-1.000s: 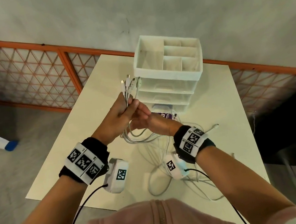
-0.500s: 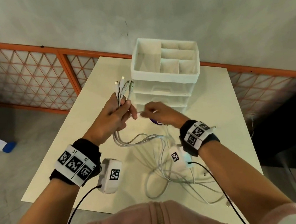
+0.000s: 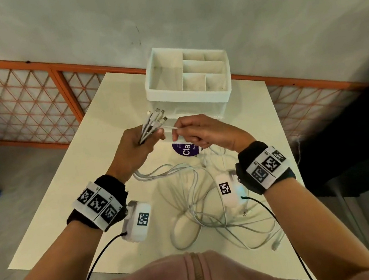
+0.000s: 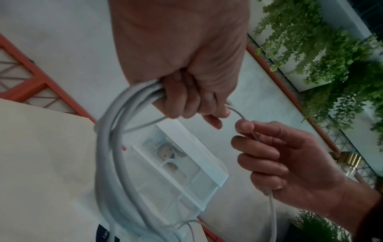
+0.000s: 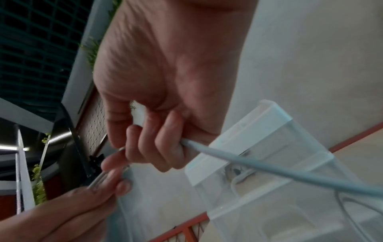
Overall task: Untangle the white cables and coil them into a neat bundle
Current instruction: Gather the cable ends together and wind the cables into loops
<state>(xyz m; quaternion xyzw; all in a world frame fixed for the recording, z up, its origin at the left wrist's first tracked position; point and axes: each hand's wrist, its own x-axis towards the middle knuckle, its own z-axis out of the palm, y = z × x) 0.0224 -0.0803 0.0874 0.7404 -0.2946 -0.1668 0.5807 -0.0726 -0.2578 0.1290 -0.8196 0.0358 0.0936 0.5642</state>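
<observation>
My left hand (image 3: 136, 144) grips a bunch of white cables (image 3: 152, 124) just below their connector ends, which stick up toward the organiser. In the left wrist view the cables (image 4: 111, 147) curve down out of that fist (image 4: 186, 101). My right hand (image 3: 198, 133) holds one white cable (image 3: 167, 128) that runs across from the bunch; its fingers (image 4: 269, 155) curl round that strand (image 5: 248, 162). The remaining lengths lie in a loose tangle (image 3: 202, 204) on the table below both wrists, with a connector end (image 3: 277, 244) at the near right edge.
A white drawer organiser (image 3: 187, 79) with open top compartments stands at the table's (image 3: 79, 194) far side, just beyond my hands. A purple round label (image 3: 186, 150) lies under my right hand. An orange lattice railing (image 3: 17, 102) runs behind the table.
My right hand has pulled away from the left to the right, drawing one cable sideways out of the bunch. Both hands sit a little higher above the table.
</observation>
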